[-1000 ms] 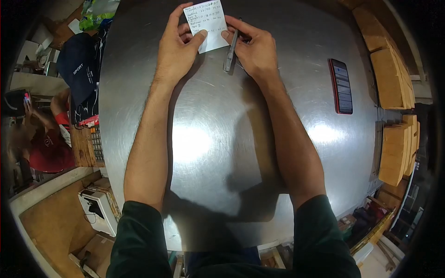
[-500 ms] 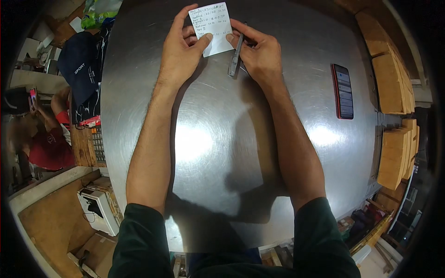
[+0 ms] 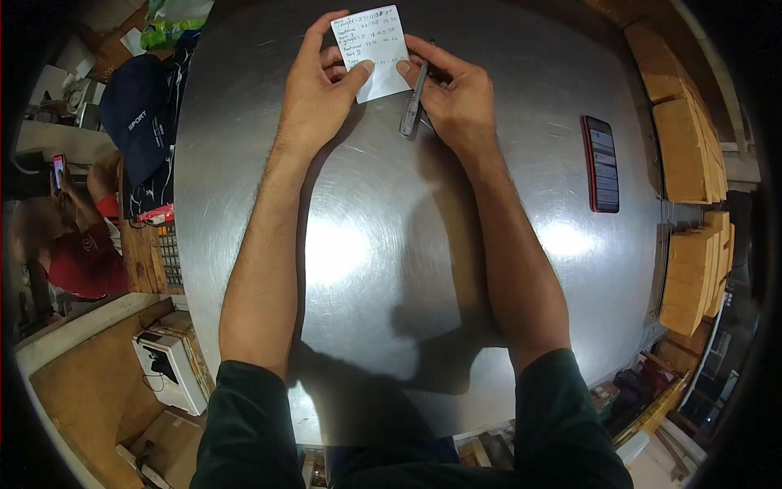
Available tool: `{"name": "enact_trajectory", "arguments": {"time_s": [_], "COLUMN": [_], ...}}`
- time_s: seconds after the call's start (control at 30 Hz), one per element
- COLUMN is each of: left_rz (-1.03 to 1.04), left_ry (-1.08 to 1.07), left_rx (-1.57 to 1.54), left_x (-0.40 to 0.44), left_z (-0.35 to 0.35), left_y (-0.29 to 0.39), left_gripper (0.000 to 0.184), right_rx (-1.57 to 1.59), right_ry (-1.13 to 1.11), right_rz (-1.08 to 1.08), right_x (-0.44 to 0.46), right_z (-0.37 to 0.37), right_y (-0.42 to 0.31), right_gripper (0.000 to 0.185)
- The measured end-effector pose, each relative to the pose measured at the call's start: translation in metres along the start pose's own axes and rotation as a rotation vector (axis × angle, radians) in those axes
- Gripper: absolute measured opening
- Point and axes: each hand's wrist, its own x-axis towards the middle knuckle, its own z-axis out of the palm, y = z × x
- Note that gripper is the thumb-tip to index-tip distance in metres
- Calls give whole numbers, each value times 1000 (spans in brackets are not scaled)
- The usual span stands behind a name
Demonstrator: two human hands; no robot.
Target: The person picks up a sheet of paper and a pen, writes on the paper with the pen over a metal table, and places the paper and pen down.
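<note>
Between my two hands is a small white paper note with several lines of handwriting, held up at the far side of the metal table. My left hand pinches its left edge, thumb on the front and fingers behind. The right edge is gripped by my right hand, thumb in front. A grey pen is also tucked in my right hand, pointing down toward me. To the right, a red-edged phone lies face up on the table with its screen lit.
A dark cap sits beyond the table's left edge, near a green plastic bag. Further left, a person in a red shirt holds a phone. Stacked yellowish blocks line the right side. A white device stands at lower left.
The hands, note and pen keep almost the same position. The view has shifted very slightly.
</note>
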Motion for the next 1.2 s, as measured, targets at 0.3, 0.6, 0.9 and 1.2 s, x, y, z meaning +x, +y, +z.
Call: {"name": "enact_trajectory", "arguments": {"time_s": [0.3,0.6,0.9,1.2], "left_rz": [-4,0,-65,7], "left_ry": [3,-56,-32,-10], "left_rx": [-26,-140,-24,50], "left_x": [1,1,-2,-1], "left_z": [0,-4,0,0], "left_y": [-4,-7,5,-12], "left_gripper": [69,73,76,75], "right_rx": [-61,-49,-167,-189], "right_ry": [14,16,22,25], "right_rz": [1,9,33,-66], "right_x": [-1,0,0,-1], "right_z": [-2,-1,-2,1], "right_y": [-2,3,-11,1], "right_gripper": [39,37,37,35]}}
